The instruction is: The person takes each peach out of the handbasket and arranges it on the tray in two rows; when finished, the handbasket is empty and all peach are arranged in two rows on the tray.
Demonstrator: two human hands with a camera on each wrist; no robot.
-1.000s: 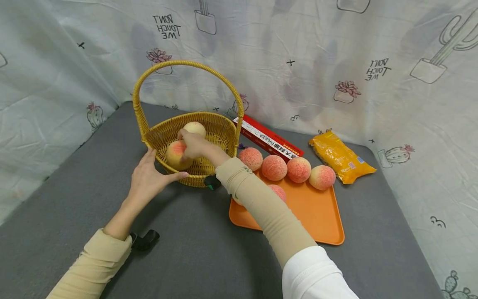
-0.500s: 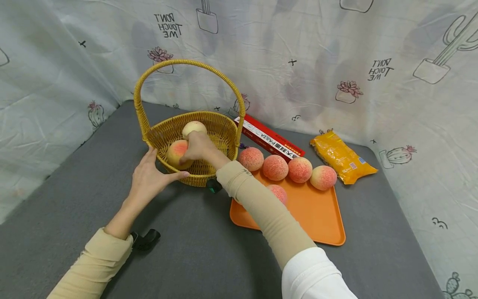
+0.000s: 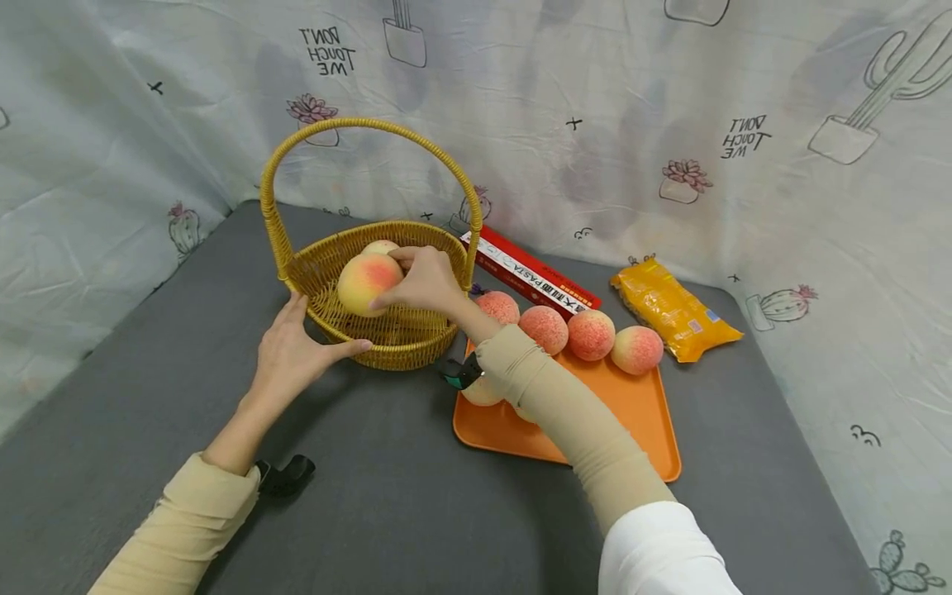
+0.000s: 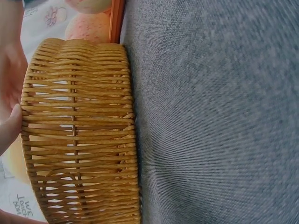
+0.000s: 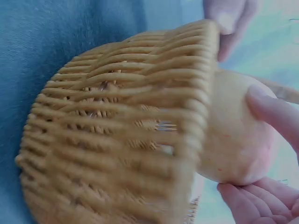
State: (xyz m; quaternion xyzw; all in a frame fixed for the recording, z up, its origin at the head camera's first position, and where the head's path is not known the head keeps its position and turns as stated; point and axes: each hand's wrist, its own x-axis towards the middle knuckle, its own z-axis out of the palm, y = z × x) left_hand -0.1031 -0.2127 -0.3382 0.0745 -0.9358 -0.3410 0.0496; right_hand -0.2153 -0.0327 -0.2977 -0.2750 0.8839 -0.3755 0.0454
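My right hand (image 3: 427,281) holds a peach (image 3: 366,285), thumb on its near side and fingers on the far side. The fruit is raised over the floor of the yellow wicker basket (image 3: 402,351); in the right wrist view the peach (image 5: 238,135) shows above the rim. Behind it in the basket lies a paler peach (image 3: 380,246), partly covered. My left hand (image 3: 290,351) rests on the basket's left end, thumb stretched along the front rim and fingers at the side. In the left wrist view the thumb (image 4: 9,130) touches the rim.
An orange tray (image 3: 625,421) right of the basket carries several peaches (image 3: 591,335), some partly behind my right forearm. Behind it lie a red pasta box (image 3: 531,268) and a yellow packet (image 3: 673,310). The basket's tall handle (image 3: 372,124) arches overhead; a patterned curtain hangs behind the table.
My right hand has lifted the front peach from the basket floor, up and slightly right, now overlapping the paler one. My left hand has stayed at the rim.
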